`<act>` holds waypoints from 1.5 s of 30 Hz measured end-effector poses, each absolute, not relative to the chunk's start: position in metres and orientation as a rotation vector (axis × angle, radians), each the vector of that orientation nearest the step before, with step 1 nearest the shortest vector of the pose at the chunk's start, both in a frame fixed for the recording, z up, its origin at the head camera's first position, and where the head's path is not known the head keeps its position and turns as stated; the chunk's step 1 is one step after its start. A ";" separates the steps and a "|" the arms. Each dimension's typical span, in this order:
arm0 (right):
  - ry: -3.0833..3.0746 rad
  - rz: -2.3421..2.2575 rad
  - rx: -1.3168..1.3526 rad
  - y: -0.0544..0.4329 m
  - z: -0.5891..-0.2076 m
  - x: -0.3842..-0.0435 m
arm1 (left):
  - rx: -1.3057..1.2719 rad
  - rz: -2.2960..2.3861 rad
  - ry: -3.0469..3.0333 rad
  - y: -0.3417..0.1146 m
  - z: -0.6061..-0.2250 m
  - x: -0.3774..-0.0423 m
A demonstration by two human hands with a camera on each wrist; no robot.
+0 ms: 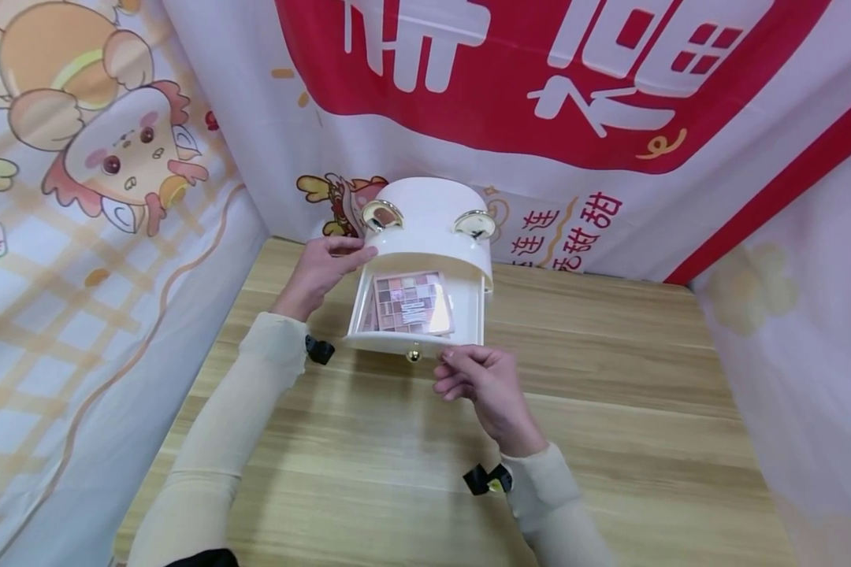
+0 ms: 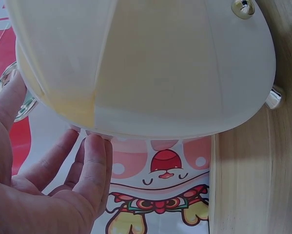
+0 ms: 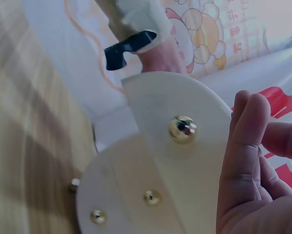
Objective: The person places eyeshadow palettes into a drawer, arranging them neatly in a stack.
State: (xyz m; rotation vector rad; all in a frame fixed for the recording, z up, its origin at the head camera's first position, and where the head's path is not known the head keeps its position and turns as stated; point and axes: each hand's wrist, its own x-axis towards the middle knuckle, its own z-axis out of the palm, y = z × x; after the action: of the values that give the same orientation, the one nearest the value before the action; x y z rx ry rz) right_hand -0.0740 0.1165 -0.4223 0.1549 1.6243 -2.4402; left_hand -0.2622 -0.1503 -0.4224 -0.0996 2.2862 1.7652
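A white rounded drawer box (image 1: 432,201) stands against the back cloth, its top drawer (image 1: 468,315) pulled out. Inside the drawer lies an eyeshadow palette (image 1: 411,303) under a clear, shiny lid, with another flat case partly hidden beneath it. My left hand (image 1: 326,268) touches the box's left side near the drawer opening; in the left wrist view its extended fingers (image 2: 94,156) rest along the rim. By the front right corner of the drawer is my right hand (image 1: 482,382), fingers loosely bent, beside the gold knob (image 1: 414,354) and not on it.
Two gold ring ornaments (image 1: 381,214) sit on the box top. Lower drawers carry gold knobs (image 3: 152,197), and a short metal foot (image 3: 74,184) shows below. Printed cloth (image 1: 220,94) rises at the left and back around the wooden tabletop (image 1: 610,378). Each wrist wears a black strap mount.
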 end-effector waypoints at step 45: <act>1.414 -2.468 0.288 0.076 -0.459 -0.076 | -0.099 1.793 2.280 -0.150 -0.423 -0.261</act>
State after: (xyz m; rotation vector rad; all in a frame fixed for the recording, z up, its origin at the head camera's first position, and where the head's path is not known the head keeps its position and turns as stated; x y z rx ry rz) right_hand -0.0760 0.0764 -0.4592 0.2876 1.4142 -2.4682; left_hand -0.2611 -0.1496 -0.4229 -0.0987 2.2795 1.7930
